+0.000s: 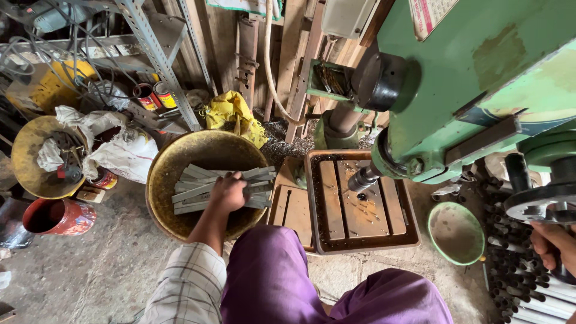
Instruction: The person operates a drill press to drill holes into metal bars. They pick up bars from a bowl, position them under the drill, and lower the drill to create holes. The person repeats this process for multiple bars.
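A stack of flat grey metal strips (219,187) lies in a wide, worn yellow pan (165,180) at the centre left of the frame. The left hand (228,192) rests on top of the strips, fingers curled down onto them; whether it has closed around one cannot be told. At the right edge, the right hand (555,243) is wrapped around a handle of the feed wheel (543,201) of a green drill press (474,84). Its chuck (363,179) hangs over the slotted drill table (360,207), strewn with chips, at the centre. A small green bowl (456,233) sits on the floor to its right, and a red bucket (57,216) stands at the left.
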